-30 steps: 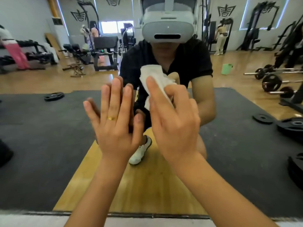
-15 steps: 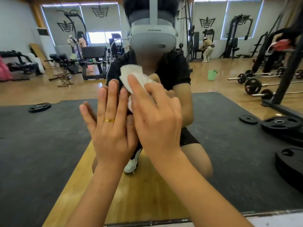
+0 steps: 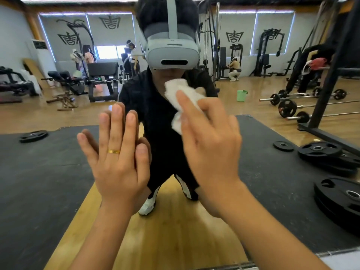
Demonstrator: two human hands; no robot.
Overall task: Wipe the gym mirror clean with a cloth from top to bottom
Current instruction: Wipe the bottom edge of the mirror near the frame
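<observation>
1. Two bare forearms, nearest, rising from the lower edge toward the glass.

2. Left hand (image 3: 116, 162): flat, fingers straight and close together, palm laid on the mirror (image 3: 272, 182). It holds nothing. A gold ring (image 3: 114, 151) is on one finger.

3. Right hand (image 3: 210, 149): just beside the left and higher, slightly blurred. The fingers are straight and a little spread, pressing the cloth (image 3: 183, 94) against the glass rather than curling round it. Where the thumb lies cannot be told.

4. Cloth: white and crumpled, pinned under the right fingertips and bunching out above and to the left of them. It is on the mirror's middle area, over the chin and chest of the reflected figure.

5. Mirror: fills nearly the whole view. Its lower frame strip (image 3: 233, 266) shows at the bottom.

6. Seen in the glass, close: a crouching person in a black top wearing a grey headset (image 3: 172, 53), with one white shoe (image 3: 148, 206) on a strip of wooden floor (image 3: 175, 240) between black mats (image 3: 39, 182).

7. Seen in the glass, middle distance: stacked black weight plates (image 3: 319, 151) at right, a single plate (image 3: 33, 135) on the mat at left, and loaded barbells (image 3: 288, 108) on the wood.

8. Seen in the glass, far: a green bucket (image 3: 242, 95), benches and machines, several other people, and grey walls with dark emblems.
</observation>
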